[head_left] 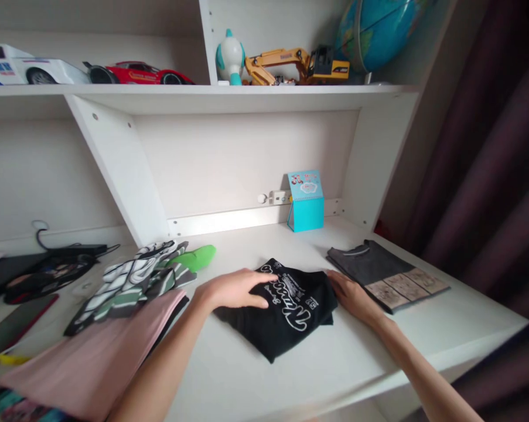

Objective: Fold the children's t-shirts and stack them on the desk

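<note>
A black T-shirt (286, 316) with white lettering lies folded into a compact, slanted bundle on the white desk (229, 381). My left hand (235, 288) reaches over its left side, thumb and fingers apart, the fingertips at the printed cloth. At the right edge of the bundle rests my right hand (350, 293), its fingers stretched out and lying low against the cloth; their tips are partly hard to see. Just beyond that hand, a folded dark grey T-shirt (356, 264) with a tan picture panel lies flat.
On the left are heaped clothes: a striped garment (132, 281), a pink one (92, 351) and a green piece (198, 258). A turquoise desk calendar (307, 212) stands near the back wall. Toy vehicles and a globe (378, 35) occupy the shelf (246, 97) above. Dark curtains (479, 164) hang right.
</note>
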Demonstrator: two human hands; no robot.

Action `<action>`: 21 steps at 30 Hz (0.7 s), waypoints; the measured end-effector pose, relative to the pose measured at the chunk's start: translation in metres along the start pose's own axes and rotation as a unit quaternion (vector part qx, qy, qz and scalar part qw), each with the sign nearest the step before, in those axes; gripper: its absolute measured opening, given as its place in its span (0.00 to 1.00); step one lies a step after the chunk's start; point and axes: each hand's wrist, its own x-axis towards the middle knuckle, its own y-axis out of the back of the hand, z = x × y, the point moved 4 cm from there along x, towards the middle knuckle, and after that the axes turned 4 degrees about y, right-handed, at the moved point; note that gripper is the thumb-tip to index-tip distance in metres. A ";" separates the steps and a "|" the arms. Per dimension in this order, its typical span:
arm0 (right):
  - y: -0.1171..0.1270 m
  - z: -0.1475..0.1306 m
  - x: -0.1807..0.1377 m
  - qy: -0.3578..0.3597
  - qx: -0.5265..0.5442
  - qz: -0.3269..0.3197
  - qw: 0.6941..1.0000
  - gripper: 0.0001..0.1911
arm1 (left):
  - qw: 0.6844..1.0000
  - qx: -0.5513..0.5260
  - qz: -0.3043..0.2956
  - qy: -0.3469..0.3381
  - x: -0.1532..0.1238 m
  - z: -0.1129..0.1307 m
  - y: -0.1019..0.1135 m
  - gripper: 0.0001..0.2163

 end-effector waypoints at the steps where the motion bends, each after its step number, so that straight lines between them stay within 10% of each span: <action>1: 0.002 -0.002 0.001 -0.006 0.011 0.004 1.000 0.19 | 0.999 0.000 0.039 0.024 0.002 -0.011 0.005 0.24; 4: 0.006 -0.005 0.002 -0.030 0.043 0.008 0.999 0.19 | 0.988 0.011 0.110 0.104 0.008 -0.050 0.013 0.24; 11: 0.033 -0.045 0.003 -0.080 0.019 0.087 0.993 0.14 | 0.983 0.040 0.010 0.180 0.032 -0.114 -0.027 0.05; 14: 0.039 -0.112 0.000 -0.047 0.048 0.091 0.994 0.13 | 0.987 0.023 0.024 0.160 0.036 -0.110 -0.029 0.08; 17: 0.014 -0.187 -0.006 0.082 0.065 -0.077 0.992 0.21 | 0.987 -0.077 0.072 0.121 0.032 -0.092 -0.017 0.12; 21: -0.011 -0.215 -0.009 0.142 -0.030 -0.125 0.982 0.18 | 0.945 -0.279 0.143 0.090 0.018 -0.067 0.007 0.17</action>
